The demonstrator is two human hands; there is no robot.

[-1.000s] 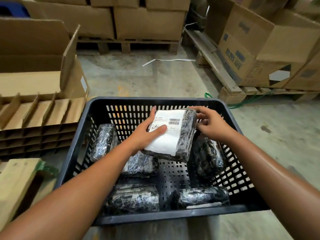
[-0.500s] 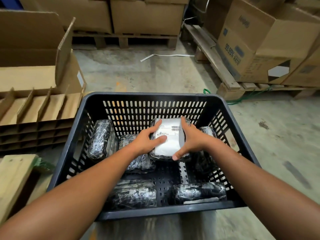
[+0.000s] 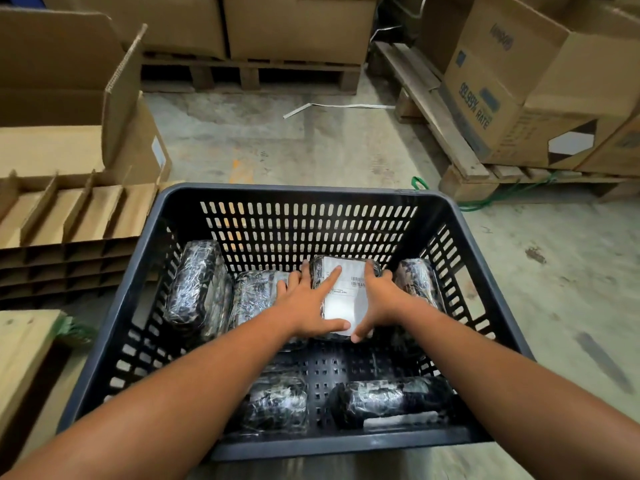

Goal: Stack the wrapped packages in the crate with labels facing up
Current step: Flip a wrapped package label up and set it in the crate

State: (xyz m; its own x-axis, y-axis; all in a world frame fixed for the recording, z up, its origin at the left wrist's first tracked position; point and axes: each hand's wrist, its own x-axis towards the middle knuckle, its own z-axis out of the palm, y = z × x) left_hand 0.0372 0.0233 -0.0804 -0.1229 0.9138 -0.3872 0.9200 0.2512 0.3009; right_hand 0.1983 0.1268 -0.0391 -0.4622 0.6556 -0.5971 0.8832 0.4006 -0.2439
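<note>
A black slotted plastic crate (image 3: 294, 194) stands on the floor in front of me. Several packages wrapped in shiny black film lie on its bottom. One package with a white label facing up (image 3: 346, 299) rests at the back middle of the crate. My left hand (image 3: 308, 306) lies flat on its left side, index finger across the label. My right hand (image 3: 377, 299) cups its right edge, thumb at the near end. Other packages lie at the back left (image 3: 197, 285), back right (image 3: 415, 278), front middle (image 3: 277, 403) and front right (image 3: 388, 400).
Cardboard dividers (image 3: 69, 216) and an opened carton (image 3: 69, 98) stand to the left. Pallets with large cartons (image 3: 526, 91) line the back and the right. A wooden board (image 3: 24, 348) lies at the near left. A green cord (image 3: 485, 200) trails by the right pallet.
Both hands have lowered the labelled package from above the crate down to the back middle of its bottom. My left hand has flattened over the label.
</note>
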